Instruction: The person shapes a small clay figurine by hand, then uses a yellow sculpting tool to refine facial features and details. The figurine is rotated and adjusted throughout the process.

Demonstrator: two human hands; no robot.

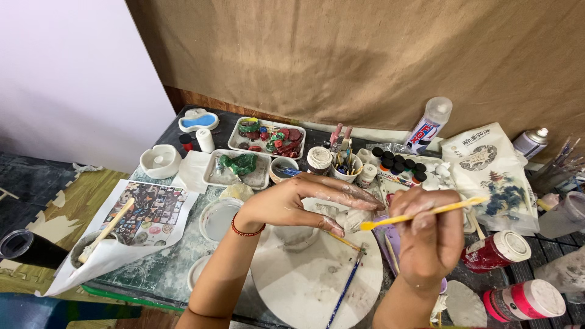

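My left hand (304, 201), with a red thread bracelet at the wrist, holds a small white clay piece (350, 219) between thumb and fingers above a round white board (304, 280). In my right hand (429, 237) I grip a yellow-handled tool (420, 213) whose tip touches the clay piece. Both hands are smeared with white clay. A blue-handled brush (344, 292) and a thin stick lie on the board under my hands.
Trays of coloured clay bits (268, 137), small paint pots (399, 164), a cup of brushes (347, 167), a glue bottle (429, 125), a white bag (493, 170), red jars (496, 250), a printed sheet (149, 210) and a bowl with a stick (91, 244) crowd the table.
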